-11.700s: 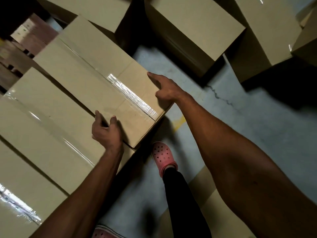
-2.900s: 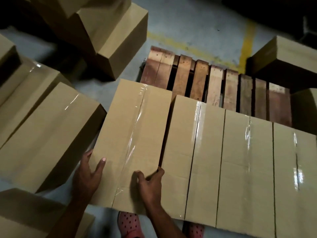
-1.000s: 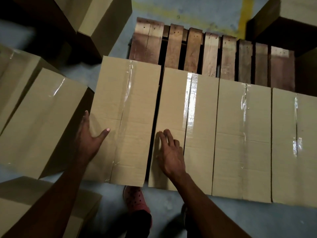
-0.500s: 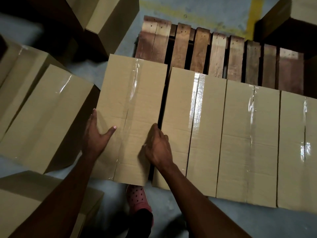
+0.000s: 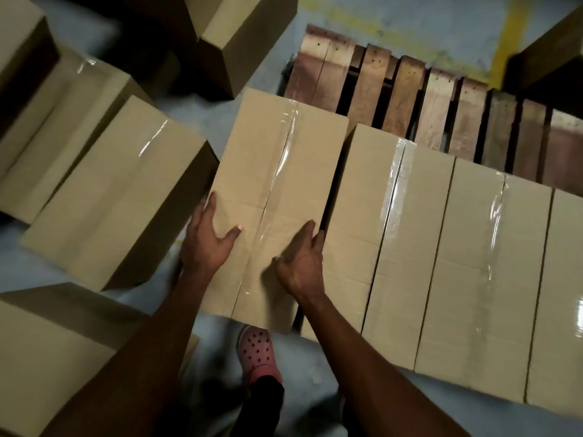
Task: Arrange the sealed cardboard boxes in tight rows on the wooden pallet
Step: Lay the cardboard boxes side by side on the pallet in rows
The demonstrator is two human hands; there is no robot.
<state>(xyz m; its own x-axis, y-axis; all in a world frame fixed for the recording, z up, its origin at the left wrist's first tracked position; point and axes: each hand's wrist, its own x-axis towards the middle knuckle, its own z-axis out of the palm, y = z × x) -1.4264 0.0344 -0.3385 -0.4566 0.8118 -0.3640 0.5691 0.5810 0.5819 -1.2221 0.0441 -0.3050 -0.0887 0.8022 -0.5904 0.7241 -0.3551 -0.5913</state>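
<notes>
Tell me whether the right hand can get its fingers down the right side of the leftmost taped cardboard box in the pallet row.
Probably yes: a dark gap separates the leftmost taped cardboard box from its neighbouring box, and the right hand already sits at that edge.

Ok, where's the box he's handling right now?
Centre of the head view: the box sits at the left end of the row on the pallet, left hand and right hand on its near end.

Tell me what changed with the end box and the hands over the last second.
The right hand came off the neighbouring box and now curls over the right edge of the end box. The dark gap between them looks narrower. The left hand still presses flat on the end box's left side. The rest of the row and the pallet are unchanged.
</notes>
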